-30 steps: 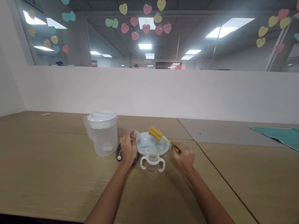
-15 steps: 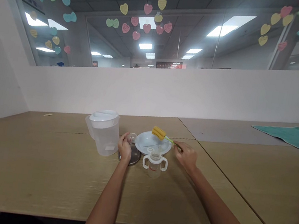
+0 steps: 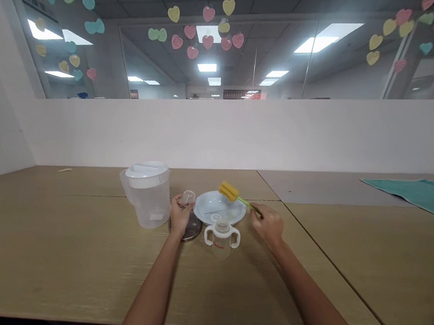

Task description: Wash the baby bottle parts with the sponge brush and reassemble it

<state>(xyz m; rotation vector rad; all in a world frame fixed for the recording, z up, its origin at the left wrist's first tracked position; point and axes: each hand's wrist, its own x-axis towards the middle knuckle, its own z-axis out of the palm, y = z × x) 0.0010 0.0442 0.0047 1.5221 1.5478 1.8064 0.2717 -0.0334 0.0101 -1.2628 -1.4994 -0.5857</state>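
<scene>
My left hand [image 3: 179,219] is closed around a small clear cup-shaped cap [image 3: 188,197], held above a dark round dish [image 3: 193,228]. In my right hand [image 3: 269,226] is the green handle of a bottle brush with a yellow sponge head [image 3: 229,191]. The sponge hangs over a white plate [image 3: 199,217], on which small clear parts are hard to make out. In front of the plate, between my hands, a clear baby bottle [image 3: 221,244] with two white handles stands upright and uncapped.
A translucent lidded pitcher [image 3: 152,199] stands just left of my left hand. A teal cloth [image 3: 432,196] lies at the far right. Seams [image 3: 312,237] run between the tabletops, and a white wall [image 3: 221,136] rises behind.
My left hand has turned and lifted the clear cap, which now shows above the fingers. My right hand keeps the brush over the plate. The whole view has shifted slightly.
</scene>
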